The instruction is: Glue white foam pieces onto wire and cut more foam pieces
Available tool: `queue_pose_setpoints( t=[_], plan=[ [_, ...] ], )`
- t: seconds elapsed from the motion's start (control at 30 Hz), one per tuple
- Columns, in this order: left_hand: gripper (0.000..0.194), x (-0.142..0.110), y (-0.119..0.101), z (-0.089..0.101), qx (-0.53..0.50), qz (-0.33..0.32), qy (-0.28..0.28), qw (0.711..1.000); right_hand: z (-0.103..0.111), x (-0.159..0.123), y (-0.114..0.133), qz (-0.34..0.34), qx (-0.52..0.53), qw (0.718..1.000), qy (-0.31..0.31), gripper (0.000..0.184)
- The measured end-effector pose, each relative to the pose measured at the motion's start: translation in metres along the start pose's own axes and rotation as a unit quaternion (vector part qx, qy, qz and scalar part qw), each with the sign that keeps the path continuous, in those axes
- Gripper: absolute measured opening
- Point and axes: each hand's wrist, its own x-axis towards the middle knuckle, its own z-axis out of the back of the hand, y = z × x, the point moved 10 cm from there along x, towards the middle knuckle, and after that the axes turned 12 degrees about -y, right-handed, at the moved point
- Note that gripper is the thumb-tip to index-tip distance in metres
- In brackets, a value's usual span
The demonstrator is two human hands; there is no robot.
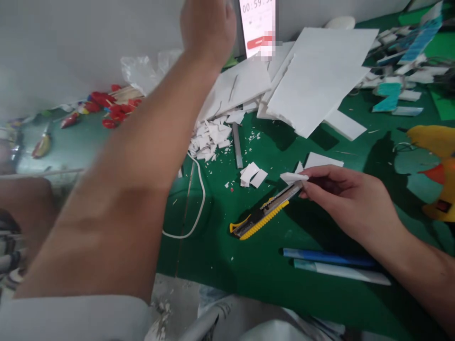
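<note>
My left arm reaches across the table, and my left hand [209, 28] is up beside a phone [258, 23] with a lit timer screen. The top edge of the view cuts off that hand's fingers, so their state does not show. My right hand [348, 194] pinches a small white foam board piece [293, 178] between thumb and fingertips. Just below the piece lies a yellow-and-black utility knife [263, 213], its tip end close to my right fingertips. Several small white offcuts [253, 174] lie to the left of the piece.
Large white foam boards [320, 71] lie at the back, near a scrap pile [209, 137] and a grey strip [237, 144]. A yellow glue gun [437, 170] is at right. Two blue-and-white strips [330, 260] lie in front. A white cable [202, 194] loops at left.
</note>
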Motion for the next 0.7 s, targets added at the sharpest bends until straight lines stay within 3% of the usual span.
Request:
queue_pose_setpoints(
  t=[0.07,0.1,0.13,0.2,0.27,0.33,0.4,0.5,0.6,0.7],
  plan=[
    [0.029,-0.033,-0.012,0.029,0.008,0.154,0.028,0.988,0.0,0.0,0.0,-0.001,-0.003,1.0,0.001,0.028],
    [0.03,-0.051,-0.033,0.046,-0.017,0.167,0.041,0.985,0.0,0.0,0.001,0.001,-0.006,1.0,0.001,0.027],
    [0.033,-0.066,-0.064,0.068,-0.042,0.123,0.042,0.991,0.0,0.001,0.002,0.003,-0.009,1.0,0.002,0.026],
    [0.034,-0.106,-0.118,0.1,-0.059,0.044,0.099,0.992,0.001,0.001,0.004,0.01,-0.008,1.0,-0.003,0.023],
    [0.039,-0.151,-0.146,0.122,-0.044,0.03,0.159,0.986,0.002,0.002,0.007,0.017,-0.011,1.0,-0.006,0.02],
    [0.041,-0.189,-0.165,0.142,-0.069,0.011,0.16,0.985,0.002,0.002,0.009,0.019,-0.015,1.0,-0.004,0.019],
    [0.039,-0.22,-0.172,0.151,-0.105,0.023,0.153,0.982,0.001,0.002,0.008,0.013,-0.014,1.0,-0.002,0.02],
    [0.043,-0.253,-0.178,0.141,-0.155,0.041,0.201,0.966,0.002,0.002,0.005,0.001,-0.008,1.0,-0.011,0.023],
    [0.036,-0.263,-0.182,0.133,-0.18,0.04,0.221,0.958,0.001,0.001,0.006,0.006,-0.01,1.0,-0.01,0.021],
    [0.033,-0.26,-0.183,0.141,-0.21,0.021,0.167,0.963,-0.002,0.0,0.011,0.022,-0.011,1.0,0.009,0.019]
  ],
)
